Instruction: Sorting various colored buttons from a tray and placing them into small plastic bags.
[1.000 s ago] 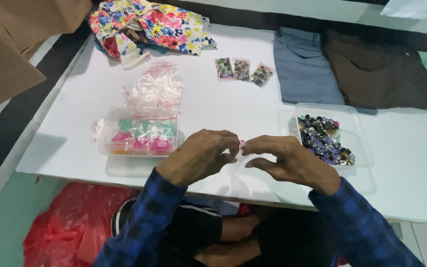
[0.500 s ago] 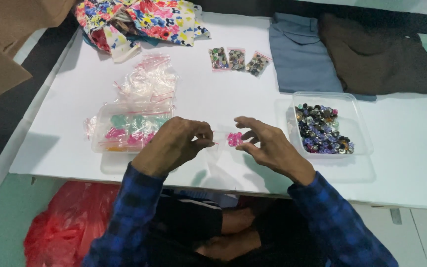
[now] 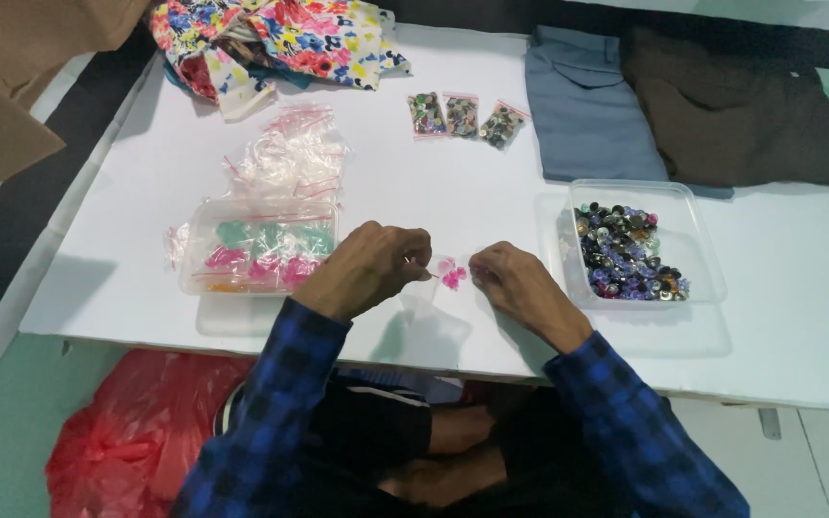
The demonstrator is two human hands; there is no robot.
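Observation:
My left hand (image 3: 368, 269) and my right hand (image 3: 520, 286) hold between them a small clear plastic bag with pink buttons (image 3: 451, 276) just above the white table (image 3: 434, 192). Each hand pinches one side of the bag's top. To the left stands a clear plastic box (image 3: 261, 247) with green, pink and orange filled bags in it. To the right stands a clear tray of mixed buttons (image 3: 630, 251).
A heap of empty clear bags (image 3: 290, 158) lies behind the box. Three small filled bags (image 3: 462, 117) lie further back. Flowered cloth (image 3: 280, 38), a grey-blue garment (image 3: 592, 110) and a dark brown garment (image 3: 731, 105) lie along the far edge. A red plastic bag (image 3: 136, 436) sits under the table.
My hands have moved slightly apart and the little bag with pink buttons now shows clearly between them. The camera view has shifted a little.

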